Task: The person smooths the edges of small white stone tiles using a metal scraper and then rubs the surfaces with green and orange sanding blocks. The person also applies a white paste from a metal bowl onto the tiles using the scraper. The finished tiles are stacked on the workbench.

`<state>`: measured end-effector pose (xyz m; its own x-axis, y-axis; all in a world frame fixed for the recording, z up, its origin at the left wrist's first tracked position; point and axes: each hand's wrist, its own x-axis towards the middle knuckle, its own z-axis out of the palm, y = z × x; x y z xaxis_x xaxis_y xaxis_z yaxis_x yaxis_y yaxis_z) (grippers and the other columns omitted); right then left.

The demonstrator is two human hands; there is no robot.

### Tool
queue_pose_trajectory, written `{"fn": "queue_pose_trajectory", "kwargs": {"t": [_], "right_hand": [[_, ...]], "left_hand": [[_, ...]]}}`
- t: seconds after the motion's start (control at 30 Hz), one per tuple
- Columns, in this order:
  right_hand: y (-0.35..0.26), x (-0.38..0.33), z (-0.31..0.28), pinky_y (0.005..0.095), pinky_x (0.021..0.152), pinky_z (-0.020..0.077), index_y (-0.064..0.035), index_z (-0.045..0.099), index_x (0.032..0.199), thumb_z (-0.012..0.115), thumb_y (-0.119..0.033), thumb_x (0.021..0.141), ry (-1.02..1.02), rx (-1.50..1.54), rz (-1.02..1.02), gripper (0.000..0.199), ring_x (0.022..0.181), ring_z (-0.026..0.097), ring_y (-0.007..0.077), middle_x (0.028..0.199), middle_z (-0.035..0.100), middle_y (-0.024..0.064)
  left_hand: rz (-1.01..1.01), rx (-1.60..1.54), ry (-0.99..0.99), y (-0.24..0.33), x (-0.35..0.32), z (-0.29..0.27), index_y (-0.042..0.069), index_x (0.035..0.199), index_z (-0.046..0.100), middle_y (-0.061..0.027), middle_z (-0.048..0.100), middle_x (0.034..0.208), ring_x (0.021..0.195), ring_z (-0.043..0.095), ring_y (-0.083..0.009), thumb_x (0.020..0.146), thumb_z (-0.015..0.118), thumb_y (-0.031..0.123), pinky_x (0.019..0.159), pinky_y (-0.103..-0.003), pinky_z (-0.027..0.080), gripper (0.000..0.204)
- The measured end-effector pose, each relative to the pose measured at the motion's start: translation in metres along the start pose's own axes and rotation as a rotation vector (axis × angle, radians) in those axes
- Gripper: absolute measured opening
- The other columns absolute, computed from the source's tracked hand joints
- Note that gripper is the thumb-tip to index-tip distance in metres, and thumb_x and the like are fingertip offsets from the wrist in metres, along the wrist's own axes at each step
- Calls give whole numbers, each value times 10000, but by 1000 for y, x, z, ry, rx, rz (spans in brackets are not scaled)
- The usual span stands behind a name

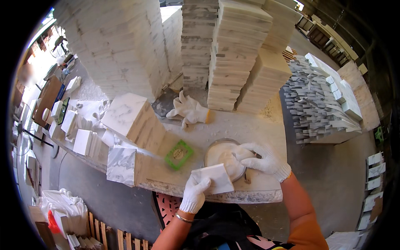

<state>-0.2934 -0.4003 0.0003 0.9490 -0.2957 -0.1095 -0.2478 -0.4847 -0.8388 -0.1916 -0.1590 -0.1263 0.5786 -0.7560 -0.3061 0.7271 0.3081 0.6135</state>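
Observation:
My left hand [196, 192], in a white knit glove, grips a square white marble tile [217, 178] by its left side, thumb on top. The tile is tilted above the table's front edge. To its right, my gloved right hand [268, 160] reaches over a round metal-rimmed bowl [206, 155] of white powder or paste [227, 155]. Its thumb and fingers curve around something pale at the bowl's right side, which blends with the white contents; I cannot make out what it is. Left of the bowl lies a green block with a round label [179, 154].
A loose white glove [189, 109] lies behind the bowl. Tall stacks of marble tiles [237, 54] rise along the table's back. More tile stacks [133, 121] stand at left. A pallet of thin grey-white strips [316, 100] stands at right, a wooden pallet [100, 227] at lower left.

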Motion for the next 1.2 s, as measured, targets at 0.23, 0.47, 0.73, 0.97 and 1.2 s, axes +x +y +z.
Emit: {"fn": "queue_pose_trajectory", "kwargs": {"t": [0.23, 0.47, 0.73, 0.97, 1.2], "right_hand": [[9, -29, 12, 332, 752, 514, -109, 769, 1082, 787, -281, 838, 98, -81, -81, 299, 815, 646, 209, 890, 713, 57], [-5, -31, 10, 293, 788, 502, -42, 789, 1040, 781, -221, 826, 57, -121, -64, 279, 809, 576, 159, 976, 763, 47], [-7, -28, 9, 295, 761, 504, -62, 797, 1052, 755, -217, 828, 46, -188, -146, 276, 783, 567, 168, 1015, 776, 28], [-5, -28, 10, 314, 767, 501, -119, 802, 1078, 775, -241, 827, 78, -204, -185, 280, 767, 607, 196, 935, 763, 42], [-6, -28, 9, 302, 757, 507, -61, 798, 1064, 762, -239, 834, 53, -182, -177, 293, 775, 571, 181, 1025, 777, 35]], "left_hand": [[6, 5, 22, -2, 0, -1, -23, 1280, 551, -78, 671, 1149, 1001, 634, -168, 862, 776, 124, 920, -327, 503, 497], [3, 0, 34, -2, 0, 0, -15, 1256, 547, -78, 669, 1127, 985, 636, -169, 865, 772, 116, 897, -332, 515, 470], [3, 4, 19, -2, 2, -1, -11, 1262, 542, -79, 662, 1131, 976, 634, -167, 864, 770, 114, 886, -328, 518, 475], [1, 4, 24, -3, 1, -1, -17, 1279, 539, -80, 661, 1150, 995, 630, -170, 868, 762, 107, 912, -331, 506, 484], [-6, 5, 32, -3, 1, -1, -20, 1285, 542, -82, 665, 1151, 999, 631, -171, 868, 758, 107, 915, -329, 504, 487]]}}
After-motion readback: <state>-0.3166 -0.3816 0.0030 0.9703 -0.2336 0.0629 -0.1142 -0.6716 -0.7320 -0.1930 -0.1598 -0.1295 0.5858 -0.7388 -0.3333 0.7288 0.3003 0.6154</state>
